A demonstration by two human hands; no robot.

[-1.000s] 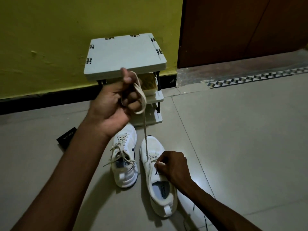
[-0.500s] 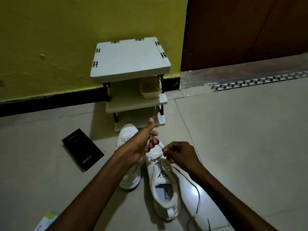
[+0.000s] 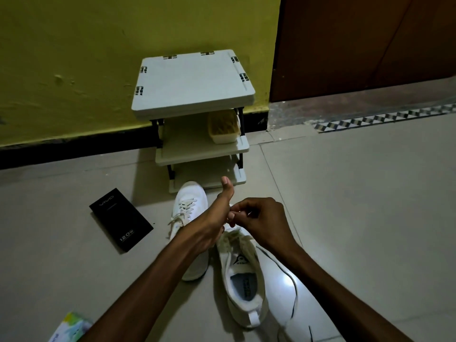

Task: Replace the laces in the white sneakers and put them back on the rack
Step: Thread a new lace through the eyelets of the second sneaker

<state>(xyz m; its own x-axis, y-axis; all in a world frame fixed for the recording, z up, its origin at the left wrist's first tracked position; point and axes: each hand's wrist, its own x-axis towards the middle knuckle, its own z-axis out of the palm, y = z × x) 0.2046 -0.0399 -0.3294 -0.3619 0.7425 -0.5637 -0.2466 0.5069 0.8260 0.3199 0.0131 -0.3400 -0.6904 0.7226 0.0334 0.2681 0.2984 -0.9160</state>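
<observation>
Left of the shoe rack [image 3: 195, 80] lies a black vivo box [image 3: 121, 219]. The left sneaker [image 3: 188, 206] stands at the rack's foot, laced. Before the rack, the left hand [image 3: 212, 225] has its thumb up and fingers curled; I cannot tell what its grip holds. The right hand [image 3: 261, 218] has its grip pinched on the cream lace [image 3: 234, 208] above the right sneaker [image 3: 243, 275], farther from the rack

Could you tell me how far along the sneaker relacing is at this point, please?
Done: the left sneaker looks laced, its ends loose on the floor. In hand: the left hand and right hand pinch a lace above the right sneaker, seemingly laced only partway. Left: finish and tie it, then set both on the rack, which holds no sneakers yet.
</observation>
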